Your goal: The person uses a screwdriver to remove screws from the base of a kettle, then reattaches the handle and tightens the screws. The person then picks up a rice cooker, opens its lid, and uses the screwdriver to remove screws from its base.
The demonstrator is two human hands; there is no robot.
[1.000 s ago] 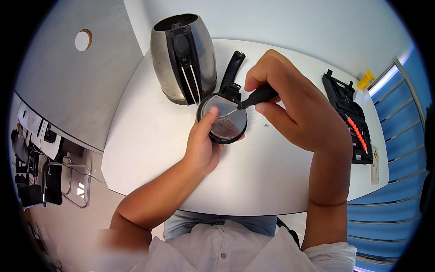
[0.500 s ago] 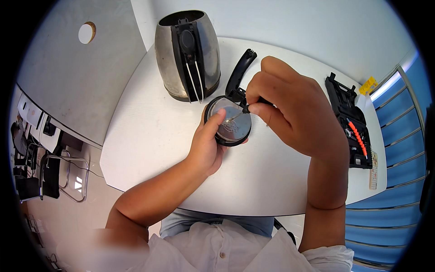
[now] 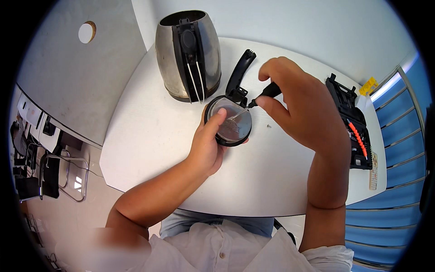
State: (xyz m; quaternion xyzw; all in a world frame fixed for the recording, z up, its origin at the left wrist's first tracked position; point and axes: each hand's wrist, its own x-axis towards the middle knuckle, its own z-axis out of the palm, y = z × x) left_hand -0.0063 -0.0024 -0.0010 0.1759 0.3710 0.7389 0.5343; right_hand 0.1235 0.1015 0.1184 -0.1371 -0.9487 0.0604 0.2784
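Note:
My left hand [image 3: 209, 145] is closed around a round kettle lid [image 3: 240, 129], black-rimmed with a shiny metal face, its thumb pressed on that face. In my right hand [image 3: 299, 106] is a black-handled screwdriver [image 3: 269, 92]; its thin shaft slants down-left, the tip over the middle of the lid. The index finger is lifted off the handle. A black hinge piece sticks out from the lid's far edge. Just beyond it lies a curved black handle [image 3: 240, 70]. The steel kettle body [image 3: 165, 59] stands upright at the back left, two pale wires hanging down its front.
An open black tool case [image 3: 342, 97] lies at the table's right, holding an orange flexible shaft [image 3: 358, 137]. A tiny screw [image 3: 269, 126] is on the white table [image 3: 258, 181]. Behind the case sits a yellow box [image 3: 368, 86]. Metal railing bars [image 3: 401, 136] run along the right.
My right hand has shifted slightly right and loosened its fingers, baring more of the screwdriver's handle. The screw on the table has come into view. My left hand and the lid stay put.

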